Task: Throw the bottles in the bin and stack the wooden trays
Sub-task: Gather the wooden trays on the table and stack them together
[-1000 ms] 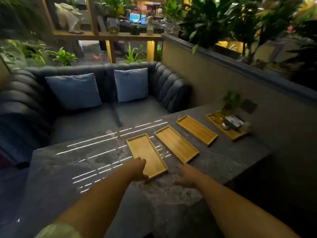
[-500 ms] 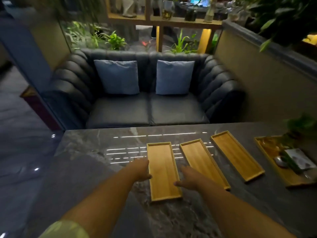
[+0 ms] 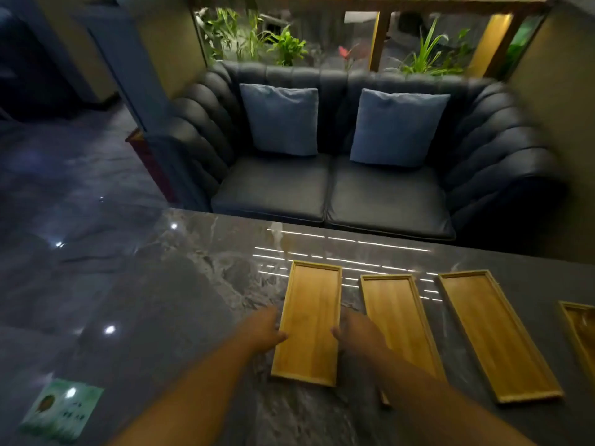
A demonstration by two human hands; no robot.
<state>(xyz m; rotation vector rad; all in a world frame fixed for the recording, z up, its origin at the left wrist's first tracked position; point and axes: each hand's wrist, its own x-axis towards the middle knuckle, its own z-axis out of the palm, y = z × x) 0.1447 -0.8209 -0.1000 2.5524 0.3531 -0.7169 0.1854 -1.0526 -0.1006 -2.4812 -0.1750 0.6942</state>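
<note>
Three empty wooden trays lie side by side on the dark marble table (image 3: 199,284). The left tray (image 3: 310,323) sits between my hands. My left hand (image 3: 264,331) grips its left long edge and my right hand (image 3: 354,333) grips its right long edge. The middle tray (image 3: 397,313) is partly hidden under my right forearm. To its right lies the right tray (image 3: 492,333). A fourth tray (image 3: 579,329) shows only its corner at the right border. No bottles or bin are in view.
A dark tufted sofa (image 3: 338,194) with two blue cushions stands behind the table. A green card (image 3: 62,410) lies near the table's front left corner. Glossy dark floor stretches to the left; plants stand behind the sofa.
My view has swung left and down. Both hands have closed in on the left tray's long edges; a second ago the right hand was on the table beside it.
</note>
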